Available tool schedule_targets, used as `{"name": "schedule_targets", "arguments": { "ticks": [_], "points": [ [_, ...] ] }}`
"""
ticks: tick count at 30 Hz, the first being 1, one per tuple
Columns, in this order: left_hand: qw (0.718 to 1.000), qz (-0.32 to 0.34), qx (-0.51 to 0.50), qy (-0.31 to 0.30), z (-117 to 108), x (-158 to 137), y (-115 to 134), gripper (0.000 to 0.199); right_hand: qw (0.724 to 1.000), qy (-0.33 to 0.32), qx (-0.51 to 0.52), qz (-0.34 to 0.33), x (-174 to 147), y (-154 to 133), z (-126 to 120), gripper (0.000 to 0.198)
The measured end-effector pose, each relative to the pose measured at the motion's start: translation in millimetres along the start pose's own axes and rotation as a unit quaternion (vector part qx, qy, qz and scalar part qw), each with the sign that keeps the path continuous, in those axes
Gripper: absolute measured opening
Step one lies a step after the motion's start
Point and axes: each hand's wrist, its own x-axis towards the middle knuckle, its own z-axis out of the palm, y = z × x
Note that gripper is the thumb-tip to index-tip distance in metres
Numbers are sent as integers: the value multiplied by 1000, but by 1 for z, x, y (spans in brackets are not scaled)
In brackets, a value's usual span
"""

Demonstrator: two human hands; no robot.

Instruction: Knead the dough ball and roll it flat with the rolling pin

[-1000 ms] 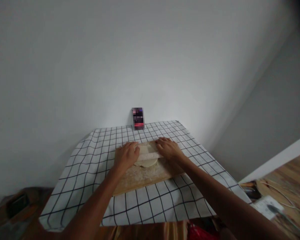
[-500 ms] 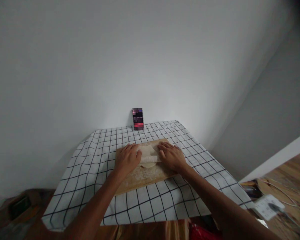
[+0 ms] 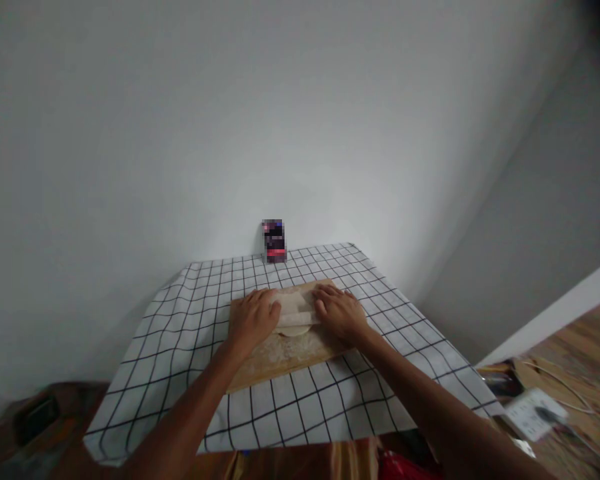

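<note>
Walls: 2, pale and plain; back wall point(image 3: 300, 120) meets right wall point(image 3: 540, 207) at a slanting corner | white baseboard point(image 3: 555, 311) along the right wall's foot | floor point(image 3: 587, 343): brown wood-look, lower right | desk point(image 3: 310, 407): draped in white gridded cloth point(image 3: 167, 343), far edge by the back wall | light: dim, brightest mid-wall behind the desk, darker toward the sides

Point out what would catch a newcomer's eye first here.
First, probably the two hands, the left hand and right hand, laid over a pale rolling pin across dough on the floured board. Next, the black-and-white checked cloth beneath the board, and a dark, pixelated item upright at its far edge.
</note>
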Motion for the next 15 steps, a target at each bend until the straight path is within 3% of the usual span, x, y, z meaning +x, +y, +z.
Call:
{"name": "schedule_targets", "arguments": {
  "ticks": [4,9,15],
  "points": [
    [1000,-10,-2,6,0,-2,1,44,1000,15,6,0,-4,-3,0,47],
    [999,25,5,31,3,-14,0,44,1000,27,6,-15,-19,-5,5,50],
    [999,-11,-33,-2,1,2,-2,42,1000,11,18,-3,-6,-4,1,50]
  ]
}}
